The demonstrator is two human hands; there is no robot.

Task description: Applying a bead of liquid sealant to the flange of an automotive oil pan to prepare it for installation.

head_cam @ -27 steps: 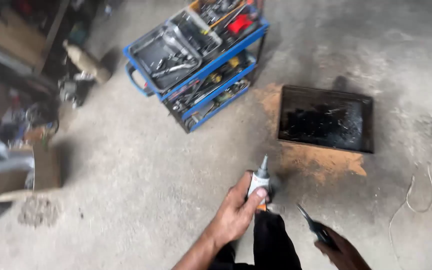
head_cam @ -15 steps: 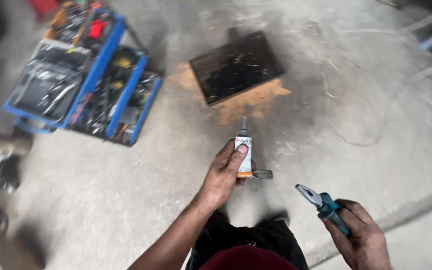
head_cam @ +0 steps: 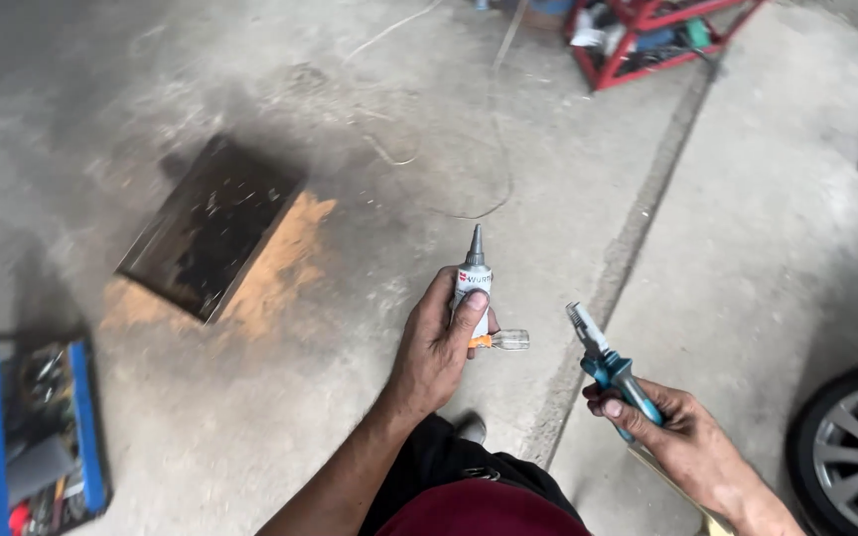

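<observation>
My left hand [head_cam: 437, 349] grips a small grey tube with a pointed nozzle [head_cam: 473, 273], held upright in the middle of the view. A small clear and orange piece [head_cam: 501, 340] sticks out to the right from under the same hand. My right hand [head_cam: 669, 432] holds blue-handled pliers [head_cam: 608, 362], jaws pointing up and left. The two hands are a short way apart above the concrete floor.
A dark metal tray [head_cam: 209, 228] lies on the floor at the left, with orange sawdust [head_cam: 280, 268] beside it. A blue tool cart [head_cam: 22, 437] is at the bottom left, a red rack [head_cam: 647, 35] at the top, a car wheel [head_cam: 856, 452] at the bottom right. Thin wire [head_cam: 494, 169] lies across the floor.
The view has swung to the right: the blue cart and dark tray slid left, and the red rack and wheel came into view. Both hands keep their holds.
</observation>
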